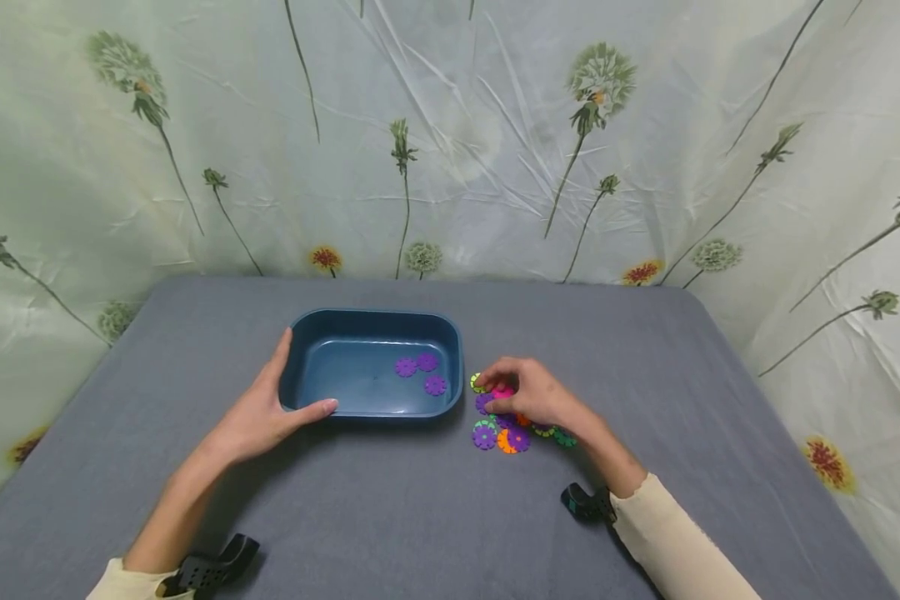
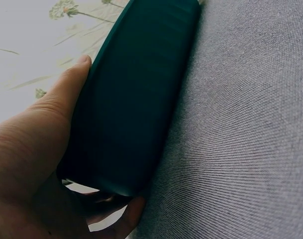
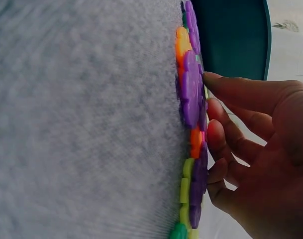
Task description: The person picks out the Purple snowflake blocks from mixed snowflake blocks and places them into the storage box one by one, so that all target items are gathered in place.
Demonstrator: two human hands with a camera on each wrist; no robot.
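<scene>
A blue plastic tub (image 1: 371, 415) stands on the table, with purple notched discs (image 1: 406, 367) lying inside toward its right end. My left hand (image 1: 258, 412) grips the tub's left end, thumb over the near rim and fingers round the far side. In the left wrist view the tub's dark outer wall (image 2: 126, 99) fills the hand's grasp. My right hand (image 1: 536, 393) hovers low over a loose pile of coloured flower-shaped discs (image 1: 484, 436), its fingers loosely bent. In the right wrist view its fingertips come close to a purple disc (image 3: 191, 89); no lifted disc shows between them.
The pile lies just right of the tub, with purple, orange, green, yellow and pink discs overlapping on the grey tablecloth (image 1: 420, 508). A dandelion-print curtain (image 1: 480, 167) hangs behind the table. Black straps with cameras (image 1: 588, 504) sit on both wrists.
</scene>
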